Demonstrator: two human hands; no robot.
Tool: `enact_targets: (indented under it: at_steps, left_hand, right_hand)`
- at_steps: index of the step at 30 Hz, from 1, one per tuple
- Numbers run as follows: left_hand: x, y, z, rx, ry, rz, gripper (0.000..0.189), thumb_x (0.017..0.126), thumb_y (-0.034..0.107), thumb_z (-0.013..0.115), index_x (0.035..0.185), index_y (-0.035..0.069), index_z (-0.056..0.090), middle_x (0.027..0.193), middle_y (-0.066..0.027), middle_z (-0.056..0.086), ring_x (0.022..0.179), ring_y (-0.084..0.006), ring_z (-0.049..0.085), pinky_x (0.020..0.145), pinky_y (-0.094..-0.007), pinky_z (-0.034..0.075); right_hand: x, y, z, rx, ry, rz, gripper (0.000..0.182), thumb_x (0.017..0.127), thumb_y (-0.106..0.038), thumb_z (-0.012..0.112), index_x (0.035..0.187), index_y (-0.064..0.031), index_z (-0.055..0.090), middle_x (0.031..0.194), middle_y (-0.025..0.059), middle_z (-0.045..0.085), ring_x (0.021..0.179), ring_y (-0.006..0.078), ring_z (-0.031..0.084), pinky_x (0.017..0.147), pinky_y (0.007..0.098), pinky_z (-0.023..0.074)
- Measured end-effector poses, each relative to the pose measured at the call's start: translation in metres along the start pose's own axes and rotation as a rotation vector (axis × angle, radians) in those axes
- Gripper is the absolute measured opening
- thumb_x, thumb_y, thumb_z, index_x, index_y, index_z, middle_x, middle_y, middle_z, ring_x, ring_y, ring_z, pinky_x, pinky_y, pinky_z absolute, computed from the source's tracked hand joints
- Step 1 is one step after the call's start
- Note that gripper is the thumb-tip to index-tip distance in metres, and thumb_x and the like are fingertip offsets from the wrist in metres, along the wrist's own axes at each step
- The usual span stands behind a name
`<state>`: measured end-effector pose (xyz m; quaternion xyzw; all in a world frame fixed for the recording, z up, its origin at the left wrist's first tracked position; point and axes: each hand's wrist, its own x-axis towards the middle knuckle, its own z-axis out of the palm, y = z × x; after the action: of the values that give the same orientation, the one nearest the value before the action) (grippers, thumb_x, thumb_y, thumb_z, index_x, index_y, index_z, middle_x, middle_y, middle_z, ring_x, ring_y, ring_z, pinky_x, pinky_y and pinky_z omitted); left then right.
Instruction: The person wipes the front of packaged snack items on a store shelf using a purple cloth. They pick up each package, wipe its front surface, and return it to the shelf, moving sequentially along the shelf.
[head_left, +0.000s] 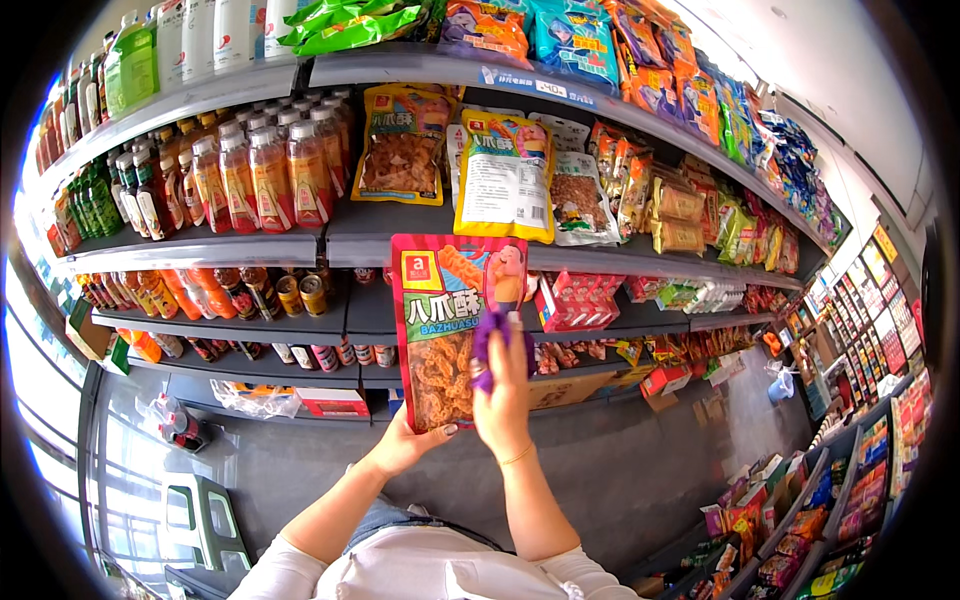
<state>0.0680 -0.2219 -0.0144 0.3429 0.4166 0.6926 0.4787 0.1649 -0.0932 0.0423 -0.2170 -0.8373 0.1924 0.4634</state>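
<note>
My left hand (412, 442) grips the bottom edge of a red-edged snack bag (439, 375), held upright before the shelves with its printed front and clear window towards me. A bunched purple cloth (484, 349) is in my right hand (504, 390), pressed against the right side of the bag's front. Behind and above, on the shelf, a yellow-edged snack bag (504, 180) stands back side out. To its left stands another yellow-edged bag (401, 150) with brown snacks in its window.
Bottled drinks (270, 176) line the shelf at the left. A grey shelf edge (637, 266) runs behind the held bag. A pale plastic stool (202, 517) stands on the floor at lower left; a second shelf rack (780, 517) with packets is at lower right.
</note>
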Motion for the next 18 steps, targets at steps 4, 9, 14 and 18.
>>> enact_targets:
  at_steps: [4, 9, 14, 18]
  left_hand:
    - [0.001, -0.014, -0.003, 0.189, -0.017, 0.069, 0.054, 0.086, -0.004, 0.062, 0.135, 0.005, 0.040, 0.128, -0.0051, 0.052, 0.116, -0.0146, 0.050, 0.099, -0.0321, 0.042]
    - [-0.009, -0.013, 0.002, 0.090, -0.120, 0.027, 0.062, 0.085, -0.007, 0.062, 0.139, 0.003, 0.033, 0.131, -0.0050, 0.050, 0.120, -0.0132, 0.046, 0.101, -0.0323, 0.040]
    - [-0.020, -0.017, 0.006, 0.194, -0.190, 0.008, 0.062, 0.083, -0.008, 0.062, 0.138, 0.003, 0.035, 0.130, -0.0052, 0.052, 0.120, -0.0141, 0.048, 0.100, -0.0332, 0.041]
    - [-0.016, -0.018, 0.007, 0.181, -0.206, -0.008, 0.062, 0.084, -0.009, 0.060, 0.139, 0.003, 0.034, 0.131, -0.0054, 0.052, 0.121, -0.0144, 0.047, 0.101, -0.0333, 0.040]
  right_hand:
    - [-0.013, -0.032, 0.002, -0.003, -0.312, -0.238, 0.064, 0.071, -0.002, 0.059, 0.134, -0.0070, 0.049, 0.149, 0.0138, 0.035, 0.139, 0.0347, 0.030, 0.107, 0.0571, 0.0249]
    - [-0.004, -0.002, -0.018, 0.023, -0.101, -0.117, 0.057, 0.079, 0.004, 0.055, 0.134, -0.0077, 0.049, 0.148, 0.0173, 0.034, 0.139, 0.0358, 0.029, 0.111, 0.0485, 0.0241]
    - [0.004, 0.049, -0.031, 0.057, 0.255, 0.156, 0.040, 0.095, -0.001, 0.048, 0.135, -0.0045, 0.048, 0.150, 0.0177, 0.032, 0.138, 0.0316, 0.032, 0.110, 0.0370, 0.0279]
    - [-0.001, 0.024, -0.030, -0.058, 0.131, -0.010, 0.046, 0.090, 0.001, 0.051, 0.135, -0.0060, 0.048, 0.148, 0.0196, 0.035, 0.139, 0.0363, 0.030, 0.111, 0.0409, 0.0257]
